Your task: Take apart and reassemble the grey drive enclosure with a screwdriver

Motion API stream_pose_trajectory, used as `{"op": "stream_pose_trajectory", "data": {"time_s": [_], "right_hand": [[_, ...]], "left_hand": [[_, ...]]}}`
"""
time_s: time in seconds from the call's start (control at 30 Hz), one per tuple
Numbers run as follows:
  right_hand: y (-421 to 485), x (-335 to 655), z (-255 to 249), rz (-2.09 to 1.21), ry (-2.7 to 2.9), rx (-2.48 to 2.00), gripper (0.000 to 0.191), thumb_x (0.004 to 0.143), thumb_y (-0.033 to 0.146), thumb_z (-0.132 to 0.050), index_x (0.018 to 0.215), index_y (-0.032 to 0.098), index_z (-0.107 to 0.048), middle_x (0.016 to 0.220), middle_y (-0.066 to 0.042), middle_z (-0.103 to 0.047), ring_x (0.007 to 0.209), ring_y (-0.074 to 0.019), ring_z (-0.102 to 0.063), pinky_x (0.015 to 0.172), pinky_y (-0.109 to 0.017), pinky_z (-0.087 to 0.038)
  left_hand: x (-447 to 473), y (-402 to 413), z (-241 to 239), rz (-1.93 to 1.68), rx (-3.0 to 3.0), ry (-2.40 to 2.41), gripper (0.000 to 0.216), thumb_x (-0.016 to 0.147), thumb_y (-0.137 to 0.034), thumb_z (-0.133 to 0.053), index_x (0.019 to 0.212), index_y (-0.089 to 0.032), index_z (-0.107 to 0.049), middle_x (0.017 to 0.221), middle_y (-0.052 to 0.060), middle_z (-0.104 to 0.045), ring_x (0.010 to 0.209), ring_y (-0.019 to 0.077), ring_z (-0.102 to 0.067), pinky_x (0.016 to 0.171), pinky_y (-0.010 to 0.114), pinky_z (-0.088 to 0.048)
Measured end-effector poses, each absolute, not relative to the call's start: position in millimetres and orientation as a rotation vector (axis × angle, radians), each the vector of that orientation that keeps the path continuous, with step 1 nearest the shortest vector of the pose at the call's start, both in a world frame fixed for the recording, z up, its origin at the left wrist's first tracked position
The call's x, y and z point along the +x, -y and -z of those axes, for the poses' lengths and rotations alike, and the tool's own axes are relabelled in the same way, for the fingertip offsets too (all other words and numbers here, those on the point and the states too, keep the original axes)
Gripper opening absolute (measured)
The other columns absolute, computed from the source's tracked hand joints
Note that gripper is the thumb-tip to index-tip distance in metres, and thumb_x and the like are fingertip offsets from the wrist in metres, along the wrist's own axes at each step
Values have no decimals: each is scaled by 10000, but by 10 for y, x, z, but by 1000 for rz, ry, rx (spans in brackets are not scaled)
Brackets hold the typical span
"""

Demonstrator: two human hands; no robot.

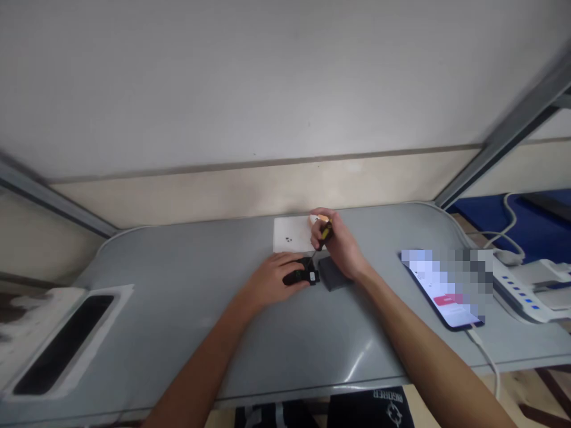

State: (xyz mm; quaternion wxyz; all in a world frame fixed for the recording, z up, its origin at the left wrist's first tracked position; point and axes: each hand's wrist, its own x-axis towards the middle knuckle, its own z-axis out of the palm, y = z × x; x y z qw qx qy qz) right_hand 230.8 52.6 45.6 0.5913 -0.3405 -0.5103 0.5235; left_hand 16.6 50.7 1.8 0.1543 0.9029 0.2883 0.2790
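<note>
My left hand is closed around a small black device, pressing it to the grey table. A small pale label shows on the device's right part. In my right hand is a screwdriver with a yellow and black handle. Its thin shaft slants down and left, with the tip at the device; whether it sits in a screw I cannot tell. Under my right wrist lies a dark grey flat block. Behind both hands, a white paper carries several tiny dark bits, perhaps screws. Something orange and white peeks out by my right fingers.
A lit phone with a charging cable lies on the right, beside a white power strip. At the left edge, a dark phone-like slab rests on white paper. A wall rises behind the grey table, with metal posts at both sides.
</note>
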Motion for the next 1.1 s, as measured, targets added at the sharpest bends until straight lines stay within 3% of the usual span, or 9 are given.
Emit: {"op": "stream_pose_trajectory", "data": {"time_s": [0.07, 0.13, 0.27, 0.47, 0.7, 0.83, 1.1], "right_hand": [[-522, 2338, -479, -1130, 1313, -883, 494, 1016, 670, -417, 1173, 256, -634, 815, -4, -553, 736, -174, -555, 725, -328, -491], [-532, 2399, -480, -967, 1432, -1029, 443, 1006, 627, -496, 1094, 234, -680, 844, -19, -611, 785, -177, -575, 771, -322, -487], [-614, 2562, -433, -737, 1353, -1227, 447, 973, 629, -557, 886, 201, -653, 739, -3, -616, 670, -145, -530, 661, -282, -438], [-742, 2752, -357, -535, 1088, -1338, 459, 976, 644, -530, 850, 211, -609, 654, 31, -505, 580, -122, -437, 567, -266, -360], [-770, 2753, -275, -522, 1194, -1429, 475, 968, 651, -527, 868, 201, -643, 661, 23, -539, 594, -130, -447, 588, -272, -361], [-751, 2700, -313, -597, 1136, -1361, 480, 972, 654, -518, 849, 203, -625, 636, 30, -509, 576, -128, -446, 567, -266, -356], [-625, 2498, -433, -800, 1115, -1173, 477, 968, 667, -534, 900, 207, -641, 589, 47, -464, 508, -111, -410, 490, -255, -315]], "left_hand": [[162, -512, -13, -793, 2593, -819, 191, 915, -366, -774, 1061, -243, -773, 1287, 80, -749, 1177, 259, -717, 1057, 463, -564], [165, -514, -8, -789, 2598, -814, 187, 919, -356, -769, 1070, -247, -774, 1294, 80, -745, 1188, 258, -713, 1067, 462, -558], [187, -504, -4, -781, 2601, -810, 188, 921, -336, -767, 1088, -248, -770, 1292, 79, -744, 1191, 255, -710, 1068, 450, -555], [189, -459, -40, -811, 2556, -838, 179, 956, -346, -716, 1095, -239, -751, 1303, 90, -730, 1188, 264, -697, 1053, 468, -555], [133, -493, -98, -1064, 2373, -998, 234, 1059, -252, -501, 1030, -206, -729, 1170, 91, -728, 1128, 215, -683, 1032, 420, -539], [135, -542, -79, -1181, 2275, -1106, 167, 1027, -253, -563, 996, -211, -721, 1055, 64, -728, 1041, 207, -679, 974, 389, -543], [138, -564, -21, -1145, 2236, -1198, 101, 936, -278, -724, 1024, -229, -739, 1042, 44, -739, 1029, 222, -666, 960, 405, -530]]}}
